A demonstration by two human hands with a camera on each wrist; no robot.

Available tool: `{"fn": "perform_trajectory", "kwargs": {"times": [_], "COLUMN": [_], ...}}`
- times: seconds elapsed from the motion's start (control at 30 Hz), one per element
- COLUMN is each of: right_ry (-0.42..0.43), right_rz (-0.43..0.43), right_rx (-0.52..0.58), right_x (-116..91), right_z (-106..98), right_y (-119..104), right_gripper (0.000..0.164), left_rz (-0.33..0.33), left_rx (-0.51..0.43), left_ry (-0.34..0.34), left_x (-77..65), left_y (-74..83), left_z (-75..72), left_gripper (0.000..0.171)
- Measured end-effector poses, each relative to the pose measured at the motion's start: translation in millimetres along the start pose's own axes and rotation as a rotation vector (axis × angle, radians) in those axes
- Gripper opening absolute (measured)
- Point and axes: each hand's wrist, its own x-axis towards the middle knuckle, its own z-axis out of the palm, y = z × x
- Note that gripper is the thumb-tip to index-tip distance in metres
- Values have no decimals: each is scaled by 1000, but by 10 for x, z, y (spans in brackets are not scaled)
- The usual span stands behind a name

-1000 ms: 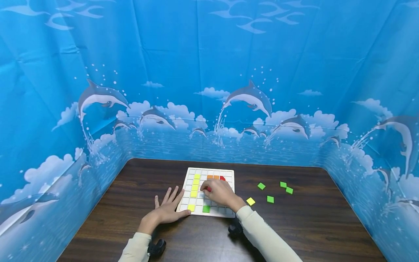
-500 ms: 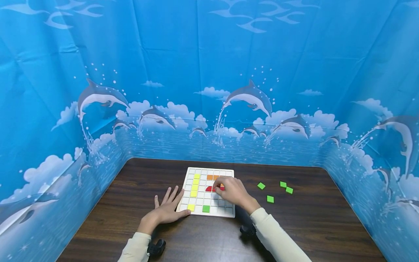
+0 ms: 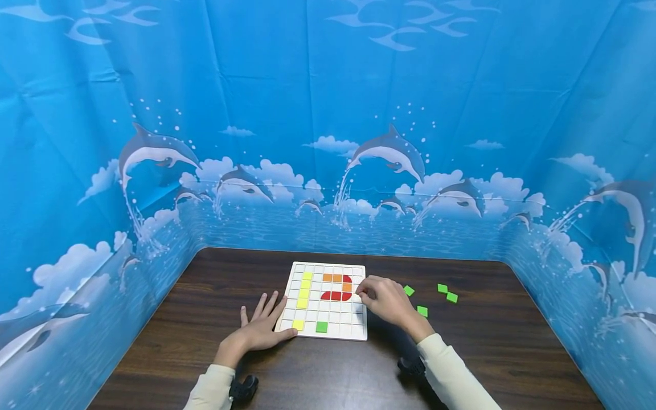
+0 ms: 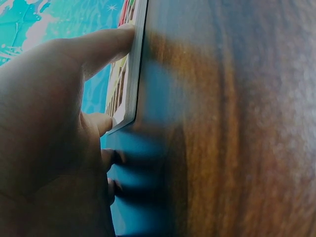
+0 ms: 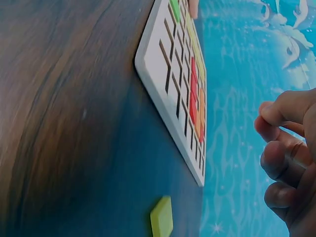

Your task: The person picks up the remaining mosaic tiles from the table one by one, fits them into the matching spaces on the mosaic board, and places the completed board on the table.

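A white grid board (image 3: 310, 316) lies flat on the dark wooden table. My left hand (image 3: 261, 327) is spread at its left edge, with the thumb on the near left corner; the left wrist view shows the thumb (image 4: 106, 47) touching the rim. My right hand (image 3: 386, 299) is over the board's right edge. Its fingers are loosely bent, thumb near index tip, and nothing shows between them in the right wrist view. On the board sit a column of yellow tiles (image 3: 304, 290), orange tiles (image 3: 332, 278), a row of red pieces (image 3: 335, 296) and a green tile (image 3: 321, 327).
Several loose green tiles (image 3: 451, 297) lie on the table (image 3: 492, 341) to the right. A yellowish tile (image 5: 162, 217) rests near the board in the right wrist view. A blue dolphin-print curtain (image 3: 318, 114) surrounds the table's far and side edges.
My right hand has let go of a red piece, which completes a red row on the board, and has drawn back rightward. The left hand has stayed in place.
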Motion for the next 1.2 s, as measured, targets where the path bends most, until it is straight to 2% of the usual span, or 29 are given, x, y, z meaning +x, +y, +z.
{"fn": "perform_trajectory", "kwargs": {"times": [0.13,0.37,0.63,0.8,1.07,1.2], "right_ry": [17,7,-19,-78,-198,-221], "right_rz": [23,59,88,98,36,12], "right_rx": [5,2,-28,-56,-88,-104], "right_x": [-81,-219,-352,-421,-530,-564], "right_z": [-82,-204,-254,-239,-205,-204], "right_y": [77,200,385,478,612,643], "right_gripper": [5,4,13,16,21,23], "left_rz": [-2,28,-15,-31,29,37], "left_rx": [0,-15,6,11,-15,-19], "left_ry": [-8,15,-6,-15,14,19], "left_x": [15,56,15,18,29,44], "left_y": [5,-91,-12,-29,-84,-91], "left_z": [-10,54,-2,0,39,41], "left_gripper": [105,105,103,103,104,104]}}
